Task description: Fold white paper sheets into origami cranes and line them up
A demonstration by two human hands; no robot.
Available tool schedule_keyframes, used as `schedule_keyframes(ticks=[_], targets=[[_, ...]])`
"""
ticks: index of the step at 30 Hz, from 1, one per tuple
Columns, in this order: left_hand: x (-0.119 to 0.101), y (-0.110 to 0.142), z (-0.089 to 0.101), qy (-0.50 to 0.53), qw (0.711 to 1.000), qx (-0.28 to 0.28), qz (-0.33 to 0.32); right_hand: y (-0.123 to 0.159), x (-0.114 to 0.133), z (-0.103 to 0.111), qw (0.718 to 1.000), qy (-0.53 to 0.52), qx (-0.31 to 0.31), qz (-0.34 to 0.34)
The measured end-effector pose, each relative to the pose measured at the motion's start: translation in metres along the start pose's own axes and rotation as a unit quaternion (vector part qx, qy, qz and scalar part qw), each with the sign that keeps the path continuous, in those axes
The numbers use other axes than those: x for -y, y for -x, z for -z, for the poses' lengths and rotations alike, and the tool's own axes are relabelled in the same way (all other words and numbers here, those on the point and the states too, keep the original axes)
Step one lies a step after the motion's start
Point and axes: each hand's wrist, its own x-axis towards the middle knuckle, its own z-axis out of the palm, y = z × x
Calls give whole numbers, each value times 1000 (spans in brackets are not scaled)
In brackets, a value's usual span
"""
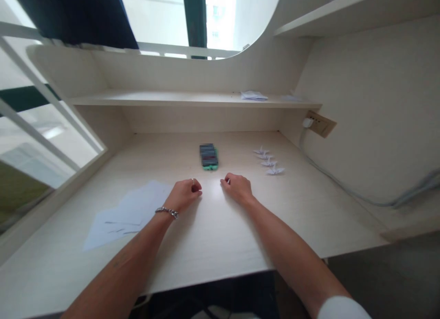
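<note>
My left hand (186, 193), wearing a ring and a chain bracelet (167, 212), rests on the desk with its fingers curled in. Nothing shows in it. Across a short gap of bare desk, my right hand (237, 186) lies with bent fingers, also holding nothing visible. Just beyond both hands is a phone (209, 156) with a green edge, its screen blurred out. Several folded white paper cranes (268, 163) stand in a row to the right of the phone. Loose white paper sheets (134, 209) lie left of my left hand, partly behind that forearm.
A low shelf (192, 97) runs along the back, with folded white paper (253, 96) on it. On the right wall, a plug sits in a socket (322, 123), and its grey cable (338, 181) hangs along the desk's right side. White rails (41, 80) stand at the left.
</note>
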Motion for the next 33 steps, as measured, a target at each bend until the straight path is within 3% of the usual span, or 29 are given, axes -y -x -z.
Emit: schedule_keyframes(ticks=[3,8,11,16,19,28,30,33], targets=[[19,13,24,-11,999,-33,36,1,-7,0,1000,-20,22,9],[71,58,73,-72,971,-124,191,2,-10,1,998,-24,46,28],[96,85,89,-92,954,-128,256,4,-10,1,997,-25,58,35],[113,105,86,-115,953,-97,263,5,-16,0,996,-41,67,49],[117,104,80,-175,936,-92,292,5,-20,-1,995,-45,65,64],[119,96,80,-174,919,-100,340,4,-23,-2,993,-54,80,71],[116,96,78,-158,920,-117,339,4,-23,-2,992,-60,80,72],[112,96,76,-80,916,-197,339,4,-24,-3,992,-65,82,74]])
